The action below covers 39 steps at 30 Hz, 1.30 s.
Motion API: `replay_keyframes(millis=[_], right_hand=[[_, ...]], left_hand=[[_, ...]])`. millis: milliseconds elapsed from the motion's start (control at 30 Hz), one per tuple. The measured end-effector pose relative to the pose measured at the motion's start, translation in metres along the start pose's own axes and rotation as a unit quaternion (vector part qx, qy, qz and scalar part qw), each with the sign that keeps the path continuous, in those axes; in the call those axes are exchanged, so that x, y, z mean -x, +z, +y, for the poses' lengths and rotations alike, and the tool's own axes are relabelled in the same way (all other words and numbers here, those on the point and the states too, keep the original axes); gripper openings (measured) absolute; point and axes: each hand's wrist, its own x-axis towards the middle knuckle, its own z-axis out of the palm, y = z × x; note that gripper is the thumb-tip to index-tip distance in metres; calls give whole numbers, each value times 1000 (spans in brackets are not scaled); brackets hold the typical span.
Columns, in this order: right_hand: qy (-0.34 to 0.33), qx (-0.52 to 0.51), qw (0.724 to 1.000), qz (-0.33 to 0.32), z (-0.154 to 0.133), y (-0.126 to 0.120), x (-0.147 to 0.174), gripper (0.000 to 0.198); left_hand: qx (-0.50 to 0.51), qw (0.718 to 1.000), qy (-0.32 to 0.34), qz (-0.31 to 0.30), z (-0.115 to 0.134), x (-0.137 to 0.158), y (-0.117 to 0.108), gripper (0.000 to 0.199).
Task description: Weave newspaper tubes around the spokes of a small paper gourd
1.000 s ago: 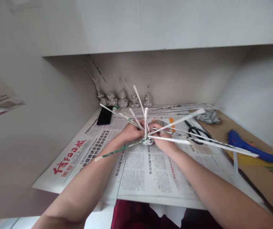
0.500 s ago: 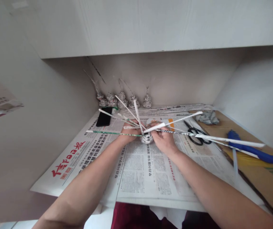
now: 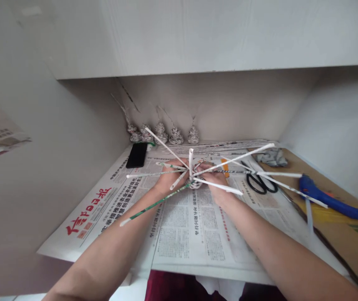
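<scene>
Between my hands is a small woven newspaper piece (image 3: 195, 184), with several rolled paper sticks (image 3: 232, 159) fanning out from its top in all directions. My left hand (image 3: 171, 175) is closed on its left side, the fingers partly hidden behind the sticks. My right hand (image 3: 213, 177) grips it from the right, also partly covered by sticks. One green-tinted paper stick (image 3: 156, 205) slants down to the left over my left forearm. Long sticks on the right pass above the scissors (image 3: 257, 184) and end by the blue glue gun (image 3: 329, 196).
Several finished gourd-shaped woven pieces (image 3: 176, 136) stand along the back wall. A black phone (image 3: 137, 154) lies at the left. A bundle of paper sticks (image 3: 222, 145) lies behind my hands. Grey cloth (image 3: 272, 157) and cardboard (image 3: 348, 246) are at the right; newspaper (image 3: 181, 238) covers the table.
The woven piece has turned in my hands and its sticks point elsewhere. The green-tinted stick has swung from level to sloping down toward me. Both hands stay on the piece.
</scene>
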Motion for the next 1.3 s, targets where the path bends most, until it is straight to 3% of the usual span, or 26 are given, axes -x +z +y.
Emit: replay_keyframes(millis=[167,333,467,633,800,1000,1133,1300], right_hand=[[10,-30,999,14,-6,-1,0,26],[-74,40,996,28,0,0,-1,24],[-131,78,988,-7,0,-2,2,21],[-187,213,958,-46,-10,-6,8,11],[-157,163,972,-60,-8,-5,6,12],[-184,163,969,-38,-4,-7,2,17],[-129,166,978,13,-6,-6,2,26],[65,80,991,85,-8,-4,-2,36]], left_hand=[[4,1000,22,-12,5,2,2,8],[-32,998,43,-21,6,2,2,10],[-53,998,29,-7,-5,1,3,10],[-45,999,-12,16,-14,-4,6,4],[-67,998,-12,14,-6,-5,5,3],[-13,999,-33,1,-7,-2,6,6],[-41,999,-32,2,-1,-1,5,11],[-62,996,-68,15,3,-2,5,12]])
